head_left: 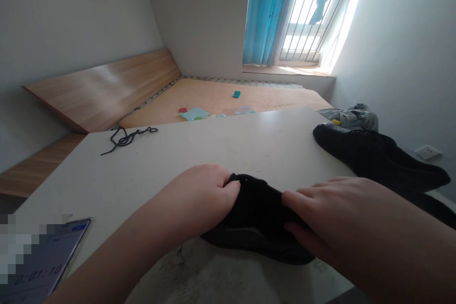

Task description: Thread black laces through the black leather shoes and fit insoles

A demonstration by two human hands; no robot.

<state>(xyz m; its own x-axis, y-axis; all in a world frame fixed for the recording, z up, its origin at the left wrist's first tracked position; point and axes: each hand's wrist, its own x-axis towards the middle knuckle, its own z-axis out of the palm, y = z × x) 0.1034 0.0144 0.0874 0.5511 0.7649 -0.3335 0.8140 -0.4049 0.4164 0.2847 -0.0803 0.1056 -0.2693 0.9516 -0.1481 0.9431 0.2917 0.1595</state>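
A black shoe (256,218) lies on the white table (199,147) in front of me, its opening facing up toward me. My left hand (206,194) grips the upper near the eyelets, thumb pressed against the inner edge. At the heel end, my right hand (317,218) is closed on the collar, with fingers on the far side and the thumb on the near side. Part of the shoe is hidden behind both hands. A loose dark shoelace (126,138) lies tangled at the table's far left.
Another black shoe (377,156) sits at the table's right side, with a further dark item below it partly covered by my arm. A phone (60,251) showing a timer lies at the lower left. Beyond the table is a bed (210,92) with small items.
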